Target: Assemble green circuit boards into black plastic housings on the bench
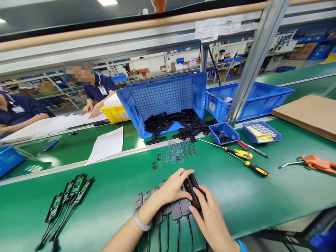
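My left hand (176, 185), with a pale bangle at the wrist, grips the far end of a black elongated plastic casing (193, 190) between thumb and fingers. My right hand (211, 215) closes on the same casing from its right side and near end. A second black strip lies close along it, partly hidden by my fingers. Directly left of the casing is a row of several grey-black cabled devices (175, 210), their cables running towards me. My left forearm covers part of that row.
Several opened devices with green circuit boards (78, 185) lie at left. A tipped blue crate (162, 94) spills black casings. Screwdrivers (238, 153), a small blue bin (224, 133) and an orange air gun (315, 163) lie at right. Co-workers (98, 87) sit across the bench.
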Available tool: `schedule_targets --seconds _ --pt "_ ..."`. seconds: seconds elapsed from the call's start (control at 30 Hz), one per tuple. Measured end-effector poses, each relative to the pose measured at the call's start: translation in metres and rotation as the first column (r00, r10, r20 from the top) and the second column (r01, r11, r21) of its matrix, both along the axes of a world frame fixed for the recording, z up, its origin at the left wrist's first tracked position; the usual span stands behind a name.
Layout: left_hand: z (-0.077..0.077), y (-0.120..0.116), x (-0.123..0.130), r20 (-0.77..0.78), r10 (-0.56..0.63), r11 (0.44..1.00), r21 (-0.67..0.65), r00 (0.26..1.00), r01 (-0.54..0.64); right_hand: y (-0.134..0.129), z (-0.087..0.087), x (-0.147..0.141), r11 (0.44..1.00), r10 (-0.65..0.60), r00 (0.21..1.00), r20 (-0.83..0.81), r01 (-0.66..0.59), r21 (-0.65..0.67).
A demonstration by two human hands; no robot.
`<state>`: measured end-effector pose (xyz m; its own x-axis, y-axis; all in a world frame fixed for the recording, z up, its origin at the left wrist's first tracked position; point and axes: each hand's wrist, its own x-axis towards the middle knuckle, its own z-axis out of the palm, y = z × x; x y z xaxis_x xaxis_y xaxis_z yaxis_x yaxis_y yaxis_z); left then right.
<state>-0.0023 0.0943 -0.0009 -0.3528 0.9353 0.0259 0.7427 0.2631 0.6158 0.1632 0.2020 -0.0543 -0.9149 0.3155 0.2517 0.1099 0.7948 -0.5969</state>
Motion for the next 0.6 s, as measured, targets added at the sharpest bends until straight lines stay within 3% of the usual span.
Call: schedule_targets --seconds 0.1,0.17,0.2,0.23,0.3,0.33,0.37,0.4,0.47,0.53,0.6 --pt "0.009 -0.012 0.001 -0.092 0.042 0.999 0.027 0.995 -0.039 0.004 0.018 -0.003 0.996 -0.009 1.000 -0.014 0.008 -0.094" --pt "0.023 -0.026 -0.002 -0.148 0.092 0.995 0.060 0.985 -0.084 0.010 0.048 -0.009 0.946 0.039 0.997 -0.066 -0.058 -0.319" --pt "0.031 -0.034 -0.005 -0.168 0.135 0.989 0.085 0.977 -0.122 0.013 0.066 -0.014 0.870 0.097 0.989 -0.111 -0.138 -0.473" --pt "0.040 -0.044 -0.008 -0.183 0.188 0.979 0.115 0.965 -0.169 0.014 0.084 -0.019 0.740 0.171 0.972 -0.158 -0.233 -0.631" --pt "0.057 -0.065 -0.012 -0.199 0.303 0.945 0.186 0.932 -0.267 0.009 0.111 -0.031 0.373 0.314 0.900 -0.302 -0.410 -0.832" --pt "0.064 -0.076 -0.013 -0.196 0.356 0.924 0.222 0.913 -0.313 0.005 0.117 -0.038 0.266 0.402 0.852 -0.335 -0.459 -0.848" --pt "0.069 -0.087 -0.012 -0.187 0.406 0.900 0.254 0.895 -0.355 -0.001 0.118 -0.044 0.221 0.490 0.800 -0.347 -0.498 -0.838" --pt "0.073 -0.098 -0.010 -0.173 0.447 0.877 0.279 0.878 -0.391 -0.008 0.112 -0.050 0.230 0.576 0.750 -0.324 -0.530 -0.816" --pt "0.077 -0.117 -0.003 -0.153 0.509 0.840 0.304 0.847 -0.450 -0.019 0.089 -0.060 0.307 0.692 0.683 -0.232 -0.570 -0.762" --pt "0.075 -0.133 0.005 -0.160 0.541 0.824 0.297 0.826 -0.482 -0.023 0.065 -0.067 0.369 0.724 0.672 -0.155 -0.568 -0.735" --pt "0.070 -0.142 0.010 -0.176 0.541 0.832 0.256 0.822 -0.493 -0.017 0.057 -0.073 0.444 0.712 0.695 -0.096 -0.552 -0.706"
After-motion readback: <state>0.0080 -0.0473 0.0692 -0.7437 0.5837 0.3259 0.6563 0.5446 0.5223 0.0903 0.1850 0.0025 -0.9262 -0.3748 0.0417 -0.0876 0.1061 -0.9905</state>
